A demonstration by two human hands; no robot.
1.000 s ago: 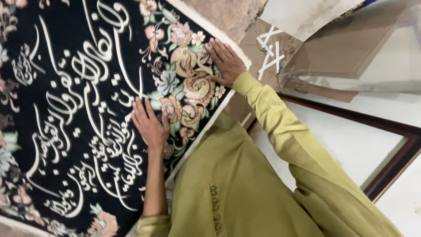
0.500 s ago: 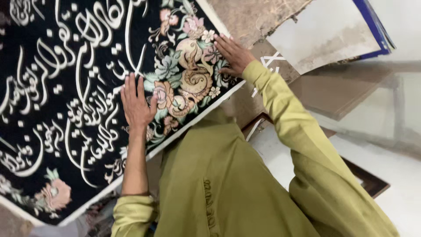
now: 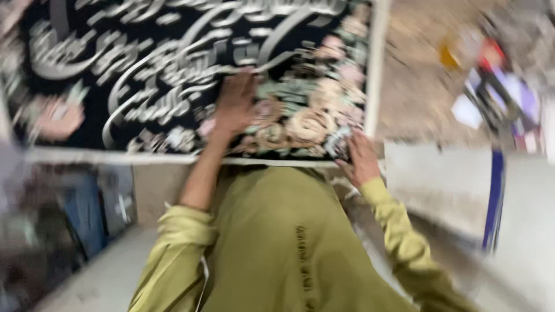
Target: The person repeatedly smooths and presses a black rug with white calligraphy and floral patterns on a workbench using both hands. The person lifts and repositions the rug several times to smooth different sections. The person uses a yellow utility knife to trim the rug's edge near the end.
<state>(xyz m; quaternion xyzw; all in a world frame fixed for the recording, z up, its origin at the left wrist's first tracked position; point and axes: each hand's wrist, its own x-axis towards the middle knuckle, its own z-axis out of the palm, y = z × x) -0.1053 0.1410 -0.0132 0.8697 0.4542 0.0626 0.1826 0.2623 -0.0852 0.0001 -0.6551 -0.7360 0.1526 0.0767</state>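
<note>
From the head camera, which is the only view, everything is blurred by motion. A large black embroidered panel (image 3: pixel 173 75) fills the upper left part of the picture. It carries pale, silver-white flowing script, and near its lower right corner there are flowers in pink, cream and green. A white border runs along its lower edge and its right edge.

The left hand (image 3: pixel 236 101) lies flat on the panel, palm down, with the fingers stretched out and close together; it grips nothing. The right hand (image 3: pixel 361 159) rests at the lower right corner of the panel, with the fingers spread over the edge. If they curl around the border, I cannot tell, because of the blur. Both arms wear olive-green sleeves (image 3: pixel 404 242), and the left one is pushed up to the elbow.

To the right of the panel there is a brownish surface (image 3: pixel 416 86). On it, far right, lie small things in yellow, red, white and purple (image 3: pixel 497 86), too blurred to name. Below them stands a white board with a blue edge (image 3: pixel 494 196).
</note>
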